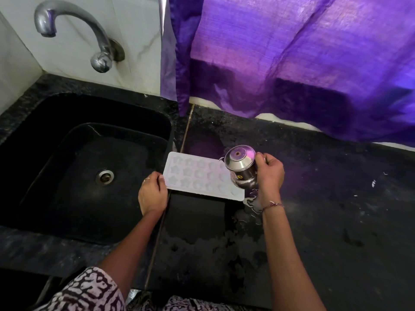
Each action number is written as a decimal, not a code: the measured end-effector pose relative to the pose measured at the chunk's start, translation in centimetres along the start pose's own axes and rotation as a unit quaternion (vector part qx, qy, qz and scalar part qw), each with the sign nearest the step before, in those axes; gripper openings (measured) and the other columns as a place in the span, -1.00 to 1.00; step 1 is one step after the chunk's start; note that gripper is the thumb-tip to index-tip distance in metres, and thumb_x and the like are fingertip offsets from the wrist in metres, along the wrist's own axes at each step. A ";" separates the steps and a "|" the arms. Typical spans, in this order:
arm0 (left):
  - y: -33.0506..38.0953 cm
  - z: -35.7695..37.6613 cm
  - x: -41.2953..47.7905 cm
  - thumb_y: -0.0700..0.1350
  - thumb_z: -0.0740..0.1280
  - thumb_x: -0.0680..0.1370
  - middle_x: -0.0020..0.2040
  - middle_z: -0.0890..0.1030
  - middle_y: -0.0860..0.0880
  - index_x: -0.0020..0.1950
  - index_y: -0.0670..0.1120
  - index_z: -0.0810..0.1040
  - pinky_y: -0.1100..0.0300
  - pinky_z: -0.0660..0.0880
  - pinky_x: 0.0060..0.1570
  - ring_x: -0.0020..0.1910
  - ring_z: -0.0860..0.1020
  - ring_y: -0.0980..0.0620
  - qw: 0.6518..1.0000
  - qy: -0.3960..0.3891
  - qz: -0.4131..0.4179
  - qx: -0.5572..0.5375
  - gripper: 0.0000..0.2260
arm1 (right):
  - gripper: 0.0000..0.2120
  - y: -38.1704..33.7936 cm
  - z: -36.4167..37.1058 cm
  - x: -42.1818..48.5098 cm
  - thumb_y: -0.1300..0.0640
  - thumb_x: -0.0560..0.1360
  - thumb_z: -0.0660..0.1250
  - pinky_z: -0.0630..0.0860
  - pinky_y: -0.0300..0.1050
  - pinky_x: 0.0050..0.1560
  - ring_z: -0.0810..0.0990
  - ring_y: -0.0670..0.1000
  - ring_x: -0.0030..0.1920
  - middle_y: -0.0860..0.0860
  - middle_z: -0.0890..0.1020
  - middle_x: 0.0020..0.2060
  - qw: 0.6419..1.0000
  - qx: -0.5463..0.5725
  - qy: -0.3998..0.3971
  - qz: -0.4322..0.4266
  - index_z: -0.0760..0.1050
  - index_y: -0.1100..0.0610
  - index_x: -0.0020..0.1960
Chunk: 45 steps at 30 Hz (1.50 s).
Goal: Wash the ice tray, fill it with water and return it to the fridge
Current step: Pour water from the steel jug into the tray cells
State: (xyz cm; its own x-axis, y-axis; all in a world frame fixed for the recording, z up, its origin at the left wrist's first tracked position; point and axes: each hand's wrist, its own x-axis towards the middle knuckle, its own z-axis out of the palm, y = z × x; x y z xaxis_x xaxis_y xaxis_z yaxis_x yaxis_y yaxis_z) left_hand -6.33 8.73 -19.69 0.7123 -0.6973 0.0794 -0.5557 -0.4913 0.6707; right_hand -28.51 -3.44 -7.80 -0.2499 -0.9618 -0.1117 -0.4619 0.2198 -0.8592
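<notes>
A white ice tray [197,176] with star and round moulds lies flat on the dark counter, just right of the sink. My left hand [152,194] holds the tray's left end. My right hand [269,173] grips a small steel cup [241,169], tipped over with its base facing up above the tray's right end. Spilled water [253,203] lies on the counter below the cup.
A black sink [67,167] with a metal drain [104,176] is on the left, under a curved steel tap [74,30] on the white wall. A purple curtain [292,63] hangs over the back of the dark stone counter [336,209].
</notes>
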 end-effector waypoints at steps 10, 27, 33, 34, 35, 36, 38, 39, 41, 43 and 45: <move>0.0 0.0 0.0 -0.18 0.18 0.58 -0.15 0.57 -0.15 -0.08 -0.17 0.48 0.11 0.33 -0.22 -0.13 0.52 -0.13 1.000 -0.001 -0.004 0.001 -0.87 | -0.64 0.2 0.1 0.1 0.06 0.47 0.28 0.22 -0.13 -0.33 0.28 -0.06 -0.41 -0.03 0.36 -0.50 1.000 -0.013 0.001 -0.007 0.28 0.08 -0.45; 0.2 -0.3 -0.1 -0.18 0.17 0.59 -0.15 0.57 -0.13 -0.08 -0.17 0.49 0.10 0.36 -0.21 -0.14 0.52 -0.09 1.000 -0.004 -0.004 0.002 -0.87 | -0.62 0.7 -0.5 1.0 0.15 0.45 0.30 0.22 -0.14 -0.32 0.25 -0.09 -0.41 -0.08 0.34 -0.53 0.988 0.142 -0.024 0.059 0.27 0.02 -0.49; 0.3 -0.3 0.0 -0.18 0.18 0.59 -0.14 0.57 -0.15 -0.07 -0.17 0.49 0.08 0.37 -0.20 -0.13 0.52 -0.11 1.000 -0.003 -0.006 0.004 -0.87 | -0.67 0.8 -1.4 1.2 0.15 0.47 0.30 0.24 -0.15 -0.31 0.27 -0.10 -0.40 -0.04 0.36 -0.49 0.987 0.145 -0.015 0.061 0.30 0.03 -0.43; 0.3 -0.3 0.0 -0.18 0.18 0.59 -0.14 0.57 -0.15 -0.07 -0.17 0.49 0.07 0.38 -0.20 -0.13 0.52 -0.11 1.000 -0.003 -0.005 0.004 -0.87 | -0.66 0.8 -1.5 1.2 0.13 0.46 0.31 0.25 -0.13 -0.29 0.28 -0.09 -0.40 -0.05 0.38 -0.50 0.989 0.133 -0.008 0.057 0.31 0.02 -0.44; 0.3 -0.3 0.0 -0.17 0.18 0.59 -0.14 0.57 -0.15 -0.07 -0.16 0.49 0.07 0.38 -0.19 -0.13 0.52 -0.11 1.000 -0.004 -0.004 0.003 -0.87 | -0.65 0.8 -1.5 1.2 0.11 0.46 0.31 0.25 -0.12 -0.28 0.29 -0.09 -0.40 -0.06 0.38 -0.51 0.991 0.121 -0.001 0.052 0.31 0.03 -0.46; 0.2 -0.3 0.0 -0.17 0.17 0.59 -0.14 0.57 -0.14 -0.07 -0.16 0.48 0.08 0.38 -0.19 -0.13 0.52 -0.11 1.000 -0.005 -0.005 0.003 -0.87 | -0.64 0.8 -1.5 1.2 0.10 0.45 0.31 0.25 -0.12 -0.28 0.29 -0.08 -0.40 -0.06 0.38 -0.51 0.993 0.109 0.004 0.043 0.30 0.03 -0.48; 0.2 -0.3 0.0 -0.17 0.17 0.58 -0.14 0.57 -0.15 -0.08 -0.16 0.48 0.08 0.37 -0.19 -0.13 0.52 -0.12 1.000 -0.006 -0.006 0.001 -0.87 | -0.64 0.8 -1.6 1.2 0.07 0.44 0.31 0.25 -0.11 -0.28 0.30 -0.07 -0.38 -0.05 0.38 -0.51 0.996 0.081 0.011 0.021 0.30 0.05 -0.48; 0.2 -0.3 0.0 -0.17 0.17 0.58 -0.14 0.57 -0.15 -0.08 -0.16 0.48 0.08 0.37 -0.18 -0.13 0.52 -0.12 1.000 -0.006 -0.007 0.000 -0.87 | -0.65 0.8 -1.6 1.2 0.05 0.43 0.31 0.25 -0.10 -0.28 0.31 -0.06 -0.37 -0.05 0.38 -0.51 0.997 0.072 0.013 0.012 0.30 0.05 -0.48; 0.2 -0.3 0.0 -0.18 0.17 0.58 -0.13 0.57 -0.16 -0.07 -0.16 0.48 0.09 0.35 -0.18 -0.12 0.52 -0.13 1.000 -0.005 -0.006 0.001 -0.87 | -0.66 0.7 -1.7 1.2 0.05 0.44 0.30 0.27 -0.10 -0.28 0.32 -0.06 -0.37 -0.05 0.38 -0.51 0.998 0.064 0.018 0.006 0.31 0.05 -0.48; 0.3 -0.3 0.0 -0.18 0.18 0.59 -0.12 0.57 -0.16 -0.07 -0.17 0.49 0.10 0.33 -0.18 -0.11 0.52 -0.13 1.000 -0.004 -0.005 0.002 -0.87 | -0.65 0.6 -1.8 1.2 0.07 0.45 0.30 0.27 -0.11 -0.28 0.32 -0.07 -0.38 -0.05 0.39 -0.51 0.998 0.056 0.022 0.004 0.32 0.06 -0.47; 0.3 -0.3 -0.1 -0.18 0.18 0.59 -0.13 0.57 -0.17 -0.06 -0.18 0.49 0.11 0.32 -0.18 -0.11 0.52 -0.13 1.000 -0.002 -0.004 0.002 -0.87 | -0.66 0.4 -1.8 1.2 0.08 0.46 0.30 0.27 -0.13 -0.28 0.32 -0.08 -0.38 -0.04 0.40 -0.50 0.998 0.051 0.025 0.000 0.32 0.06 -0.46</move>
State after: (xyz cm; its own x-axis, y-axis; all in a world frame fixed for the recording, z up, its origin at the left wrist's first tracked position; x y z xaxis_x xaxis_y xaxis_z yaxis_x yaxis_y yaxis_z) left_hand -6.43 8.79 -19.22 0.7156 -0.6949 0.0714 -0.5517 -0.4996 0.6679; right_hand -30.55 -4.20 -7.34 -0.2934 -0.9518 -0.0888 -0.3734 0.1996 -0.9060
